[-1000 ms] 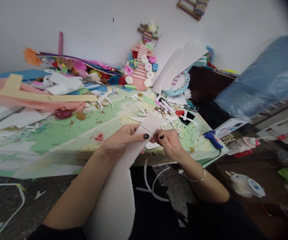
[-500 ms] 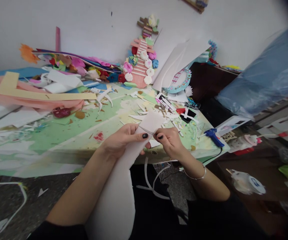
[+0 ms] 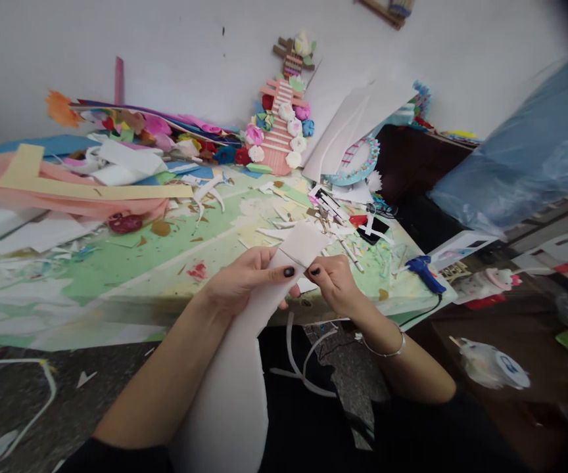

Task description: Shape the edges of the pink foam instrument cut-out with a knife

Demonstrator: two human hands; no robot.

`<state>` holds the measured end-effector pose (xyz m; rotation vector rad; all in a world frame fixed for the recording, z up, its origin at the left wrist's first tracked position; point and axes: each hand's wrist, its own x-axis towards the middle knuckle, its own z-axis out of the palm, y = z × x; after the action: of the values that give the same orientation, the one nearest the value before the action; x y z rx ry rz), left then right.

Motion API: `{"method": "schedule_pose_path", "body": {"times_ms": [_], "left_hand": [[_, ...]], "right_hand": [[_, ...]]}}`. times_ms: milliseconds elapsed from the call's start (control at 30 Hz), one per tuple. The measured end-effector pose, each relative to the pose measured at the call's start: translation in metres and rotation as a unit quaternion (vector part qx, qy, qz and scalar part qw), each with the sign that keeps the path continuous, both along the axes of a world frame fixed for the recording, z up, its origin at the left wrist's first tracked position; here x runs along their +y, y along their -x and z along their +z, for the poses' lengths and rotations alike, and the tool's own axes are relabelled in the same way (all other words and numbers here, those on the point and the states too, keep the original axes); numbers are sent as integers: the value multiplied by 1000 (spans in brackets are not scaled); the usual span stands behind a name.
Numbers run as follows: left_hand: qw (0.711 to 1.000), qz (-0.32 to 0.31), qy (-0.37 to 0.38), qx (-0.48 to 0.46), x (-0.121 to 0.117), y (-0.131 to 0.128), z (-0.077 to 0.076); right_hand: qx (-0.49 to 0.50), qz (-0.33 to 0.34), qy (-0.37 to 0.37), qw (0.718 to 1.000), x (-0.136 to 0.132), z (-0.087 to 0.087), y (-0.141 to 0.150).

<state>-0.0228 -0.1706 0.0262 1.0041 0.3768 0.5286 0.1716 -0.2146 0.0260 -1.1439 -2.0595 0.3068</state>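
A long white foam board (image 3: 229, 401) with a curved, guitar-like outline slants up from my lap to the table's front edge. My left hand (image 3: 244, 279) is closed around its narrow neck, thumb on top and fingers underneath. A thin line crosses the neck just below its squared white end (image 3: 306, 243). At the right end of that line, my right hand (image 3: 331, 279) is closed in a pinch against the board's edge. Whatever sits between those fingertips is too small or hidden to name.
White scraps and a phone (image 3: 373, 230) lie on the green-covered table (image 3: 235, 223). A blue glue gun (image 3: 426, 272) rests at the right corner. Behind stands a flower-decorated pink guitar model (image 3: 279, 144). Coloured paper (image 3: 156, 125) is piled at left; a blue plastic-covered bundle (image 3: 520, 144) is at right.
The view has shifted slightly. The board's squared end now looks a little wider, and the line across the neck looks thinner. Both hands keep nearly the same hold.
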Motion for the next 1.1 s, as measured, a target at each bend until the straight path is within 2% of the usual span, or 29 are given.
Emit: {"method": "schedule_pose_path", "body": {"times_ms": [700,900,1100], "left_hand": [[1000,-23,12,7,-2,3,0],[999,-24,13,32,-5,6,8],[998,-25,22,44,-4,8,8]], "right_hand": [[-7,-22,30,999,3,-14,-4],[-12,-18,26,999,3,-11,-3],[-26,-13,16,999,5,-8,-4]]}}
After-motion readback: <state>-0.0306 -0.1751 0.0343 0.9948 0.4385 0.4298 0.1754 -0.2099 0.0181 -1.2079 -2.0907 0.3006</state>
